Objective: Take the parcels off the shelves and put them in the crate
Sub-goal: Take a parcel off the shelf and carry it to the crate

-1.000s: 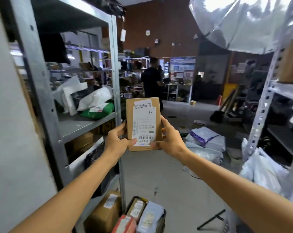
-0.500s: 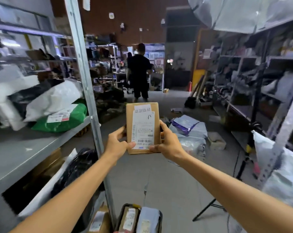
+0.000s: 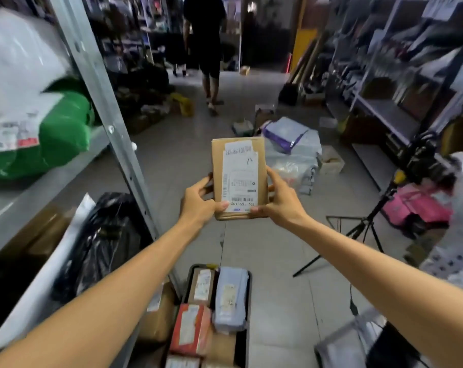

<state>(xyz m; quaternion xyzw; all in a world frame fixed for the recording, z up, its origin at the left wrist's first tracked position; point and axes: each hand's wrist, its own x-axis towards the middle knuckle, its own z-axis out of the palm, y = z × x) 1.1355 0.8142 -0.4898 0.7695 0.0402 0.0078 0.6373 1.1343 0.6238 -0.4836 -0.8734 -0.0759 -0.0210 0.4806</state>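
In the head view, a brown parcel (image 3: pixel 239 179) with a white shipping label is held upright in mid-air over the aisle floor, label facing the camera, well above and beyond the crate (image 3: pixel 249 301) that sits on the floor near the bottom edge. The left hand (image 3: pixel 197 205) grips the parcel's lower left edge, thumb pressed on the label's bottom corner and fingers curled round behind; the right hand (image 3: pixel 280 205) mirrors it on the lower right edge, thumb on the front and fingers wrapped behind. The step in hand looks like carrying this parcel down into the crate. The crate already holds a grey mailer (image 3: pixel 230 298), a red box (image 3: pixel 190 330) and a small brown box (image 3: pixel 202 285) packed side by side, so free room seems to lie mainly along its right side, where a dark gap shows. To do it well, I would keep both grips on the lower edges while lowering, draw the parcel back toward the body until it is over that gap, then turn it flat or slide it in on edge beside the mailer rather than drop it on top. The shelf upright (image 3: pixel 105 107) stands just left of the crate, and a black bag (image 3: pixel 103 243) bulges from the lower shelf, so the left elbow should stay tucked in on the way down.
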